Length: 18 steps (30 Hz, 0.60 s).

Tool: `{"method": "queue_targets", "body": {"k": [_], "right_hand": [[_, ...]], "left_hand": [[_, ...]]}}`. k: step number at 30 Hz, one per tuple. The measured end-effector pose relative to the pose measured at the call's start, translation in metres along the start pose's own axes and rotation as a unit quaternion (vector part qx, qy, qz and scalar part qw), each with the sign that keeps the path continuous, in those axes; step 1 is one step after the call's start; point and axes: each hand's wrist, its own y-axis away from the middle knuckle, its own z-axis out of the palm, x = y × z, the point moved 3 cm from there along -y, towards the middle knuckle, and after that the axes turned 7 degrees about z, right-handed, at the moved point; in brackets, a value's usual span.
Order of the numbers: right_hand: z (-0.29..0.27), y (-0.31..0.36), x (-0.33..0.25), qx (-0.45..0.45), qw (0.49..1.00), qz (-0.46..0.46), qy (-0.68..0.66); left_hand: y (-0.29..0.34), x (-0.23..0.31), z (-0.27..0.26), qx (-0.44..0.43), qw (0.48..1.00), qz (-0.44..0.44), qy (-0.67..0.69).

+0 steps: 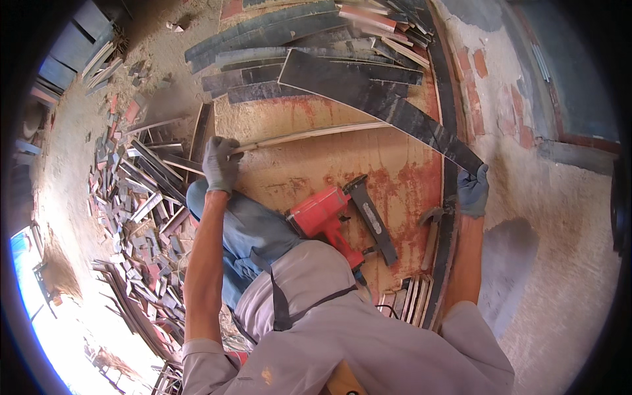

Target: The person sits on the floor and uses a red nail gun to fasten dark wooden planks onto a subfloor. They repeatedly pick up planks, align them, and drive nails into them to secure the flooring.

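My left hand (220,164), in a grey glove, is closed round the left end of a narrow wooden strip (309,134). The strip runs rightward, and its far end meets the edge of a long dark-faced board (378,102). My right hand (473,191), gloved too, grips the near right end of that board, which slants up to the far left over other dark planks. Between my hands and my body, a red nail gun (319,209) with a black magazine lies on the stained plywood surface (283,174). A hammer (430,237) rests by the surface's right edge.
Dark planks (263,33) are piled at the far side. Offcuts (141,263) litter the floor on the left. Short wooden strips (415,299) stand bundled near my right forearm. A long dark edge board (449,197) borders the surface, beside a rough wall (513,99).
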Motion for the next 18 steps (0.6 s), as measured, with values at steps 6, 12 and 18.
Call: {"method": "queue_targets", "body": {"k": [6,12,18], "right_hand": [[-0.017,-0.001,-0.008,0.014,1.000,-0.013,-0.017],[-0.002,-0.005,0.016,0.016,0.999,0.005,0.029],[-0.013,-0.003,0.047,0.013,0.997,0.050,0.062]], "left_hand": [[0.015,-0.007,-0.002,0.062,0.994,-0.050,0.070],[0.038,-0.042,0.013,0.099,0.862,-0.296,0.399],[0.030,-0.019,0.006,0.046,0.888,-0.234,0.393]]}}
